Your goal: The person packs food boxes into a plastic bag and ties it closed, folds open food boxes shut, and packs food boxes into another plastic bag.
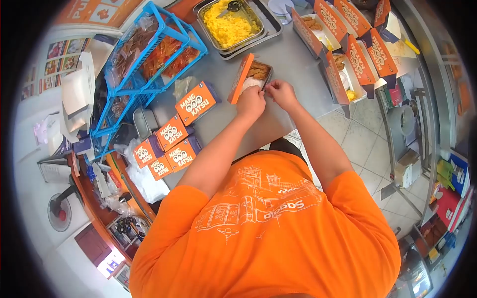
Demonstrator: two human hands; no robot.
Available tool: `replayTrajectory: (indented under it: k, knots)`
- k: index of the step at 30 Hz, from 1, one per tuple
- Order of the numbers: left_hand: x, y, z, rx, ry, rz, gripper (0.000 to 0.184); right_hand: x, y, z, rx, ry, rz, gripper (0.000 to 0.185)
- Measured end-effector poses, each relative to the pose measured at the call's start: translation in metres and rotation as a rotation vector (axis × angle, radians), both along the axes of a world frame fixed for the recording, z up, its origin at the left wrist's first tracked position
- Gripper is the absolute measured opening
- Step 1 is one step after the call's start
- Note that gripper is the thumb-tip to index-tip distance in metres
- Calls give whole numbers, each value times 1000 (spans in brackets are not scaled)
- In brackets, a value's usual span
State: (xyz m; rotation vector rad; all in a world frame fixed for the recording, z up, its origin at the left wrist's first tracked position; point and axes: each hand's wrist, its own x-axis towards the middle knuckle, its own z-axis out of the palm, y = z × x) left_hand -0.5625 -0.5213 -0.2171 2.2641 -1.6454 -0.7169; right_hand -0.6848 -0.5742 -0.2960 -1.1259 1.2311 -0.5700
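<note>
An open orange food box (pixel 242 78) stands on the metal table in front of me, with breaded pieces (pixel 259 70) and white rice (pixel 252 83) inside. My left hand (pixel 251 103) is at the box's near edge, its fingers closed and partly over the rice end. Just to its right, my right hand (pixel 281 94) is by the box's near right corner, fingertips pinched together. What either hand grips is too small or hidden to make out. Closed orange boxes (pixel 197 103) are stacked to the left of my hands.
Beyond the box sits a metal tray of yellow food (pixel 231 26) with a dark spoon. Blue plastic baskets (pixel 144 49) holding packets stand at the left. Several open filled boxes (pixel 338 74) line the right side. A yellow-handled tool (pixel 412 46) lies at far right.
</note>
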Motion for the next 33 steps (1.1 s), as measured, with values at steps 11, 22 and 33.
replayTrajectory:
  k: [11,22,33]
  knots:
    - [-10,-7,-11,-30,-4,-15,17,-80,38,32,-146,217,-395,24]
    - [-62,3,69,-145,555,-699,55,-171,93,-65,526,-238,-441,49]
    - [130,238,42,386,885,329,43,-158,65,24,571,128,-258,43]
